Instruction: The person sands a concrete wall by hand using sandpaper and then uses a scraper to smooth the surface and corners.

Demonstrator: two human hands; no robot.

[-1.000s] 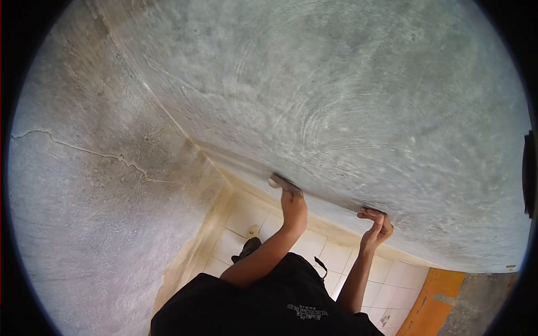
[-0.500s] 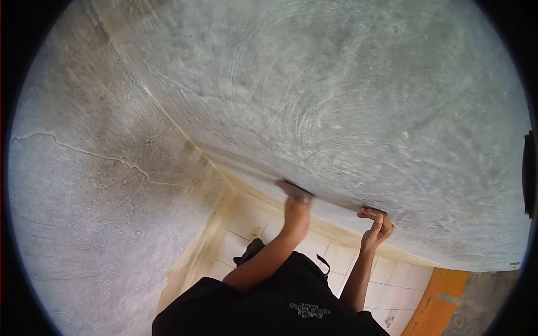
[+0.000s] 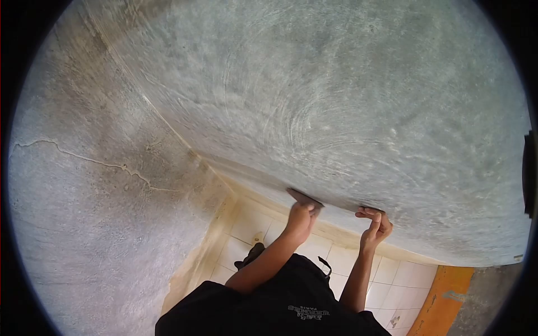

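Observation:
My left hand (image 3: 301,217) is closed round a thin, dark, flat scraper (image 3: 306,198), with its fingers bent over the lower edge. The scraper lies close along the grey wall (image 3: 347,101), low down near the floor. To its right, my right hand (image 3: 378,225) pinches a second thin dark flat piece (image 3: 372,209), seen nearly edge-on at the wall. The fingers hide most of this piece. Swirling pale marks cover the wall above both hands.
A side wall (image 3: 101,224) with a long crack (image 3: 95,159) meets the grey wall at a corner on the left. White floor tiles (image 3: 342,260) lie below my hands. An orange painted strip (image 3: 440,299) stands at lower right, and a dark object (image 3: 528,173) at the right edge.
My left hand has shifted slightly right and down with the scraper, which now shows less blur and more of its face. My right hand has hardly moved.

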